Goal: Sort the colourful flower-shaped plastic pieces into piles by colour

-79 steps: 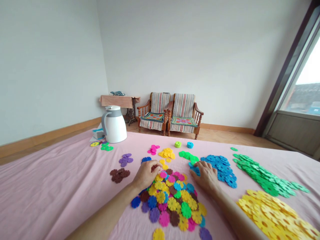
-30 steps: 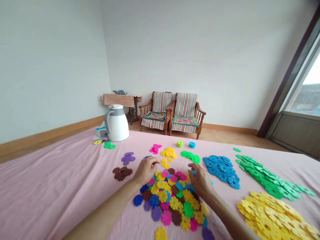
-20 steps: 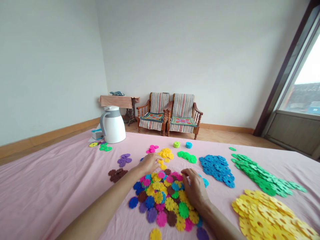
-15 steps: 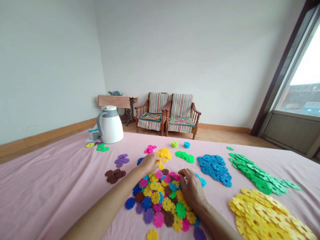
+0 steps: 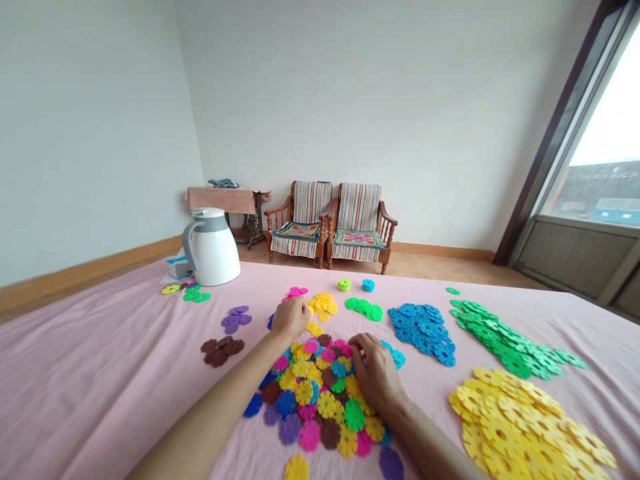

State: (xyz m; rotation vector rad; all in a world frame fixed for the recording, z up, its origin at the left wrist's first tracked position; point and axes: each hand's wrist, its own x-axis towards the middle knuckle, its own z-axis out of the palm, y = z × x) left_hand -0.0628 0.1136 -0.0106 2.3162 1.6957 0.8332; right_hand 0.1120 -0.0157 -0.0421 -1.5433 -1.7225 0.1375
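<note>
On the pink cloth (image 5: 125, 373) in front of me lies a mixed heap of flower-shaped plastic discs (image 5: 327, 403) in yellow, pink, blue, brown, green and purple. My left hand (image 5: 293, 319) is closed beyond the heap, beside the small pink pile (image 5: 299, 291) and left of the small yellow pile (image 5: 323, 304). Its fingertips face away, so whatever they hold is hidden. My right hand (image 5: 377, 370) rests on the heap's right side, fingers bent and thumb apart, by some pink discs. Light blue discs (image 5: 395, 355) show just behind it.
Sorted piles lie around: purple (image 5: 236, 319), brown (image 5: 223, 350), blue (image 5: 423, 332), green (image 5: 510, 340) and large yellow discs (image 5: 530, 427). Two small stacks, lime (image 5: 344, 285) and blue (image 5: 369, 285), stand at the back. A white jug (image 5: 215, 250) stands at far left.
My left hand has moved from beside the small yellow pile slightly left and away, to the pink pile. My right hand stays on the heap. The whole view has shifted slightly.
</note>
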